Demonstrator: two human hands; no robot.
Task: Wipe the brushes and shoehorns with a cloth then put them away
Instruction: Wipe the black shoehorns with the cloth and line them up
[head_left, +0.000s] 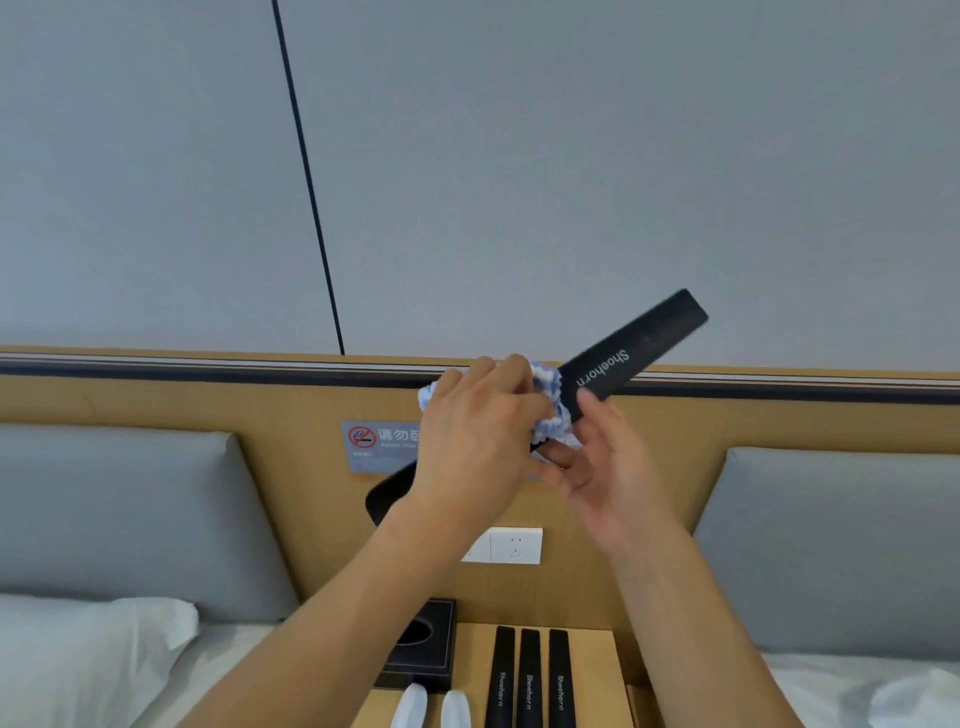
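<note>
Currently mid-wipe: black shoehorn (623, 358) held up in the air in front of the wooden headboard panel (727, 426), tilted, square labelled end up-right, rounded end (387, 499) down-left behind the left wrist. Left hand (478, 441) has fingers curled over a blue-and-white cloth (550, 400), cloth bunched round the shoehorn's middle. Right hand (597, 467) supports from below, thumb against the edge near the lettering, fingers loosely curled under the blade; exactly how firm that hold is, can't tell. Three more shoehorns (530, 680) lie side by side on the nightstand (597, 660) below, just beside two white items (431, 706) at the frame edge, likely the brushes, too cropped to confirm. Black tissue box (421, 644) sits left of them. Advice for this step, my read: keep the right hand as the fixed anchor, slide the cloth lengthwise with the left, full stroke toward one end, then re-grip and do the other half so the area under the right fingers gets covered too. Wrap the cloth round both faces, not just the top. Risk: thin smooth blade could slip out of a light pinch if the left hand pulls hard.
</note>
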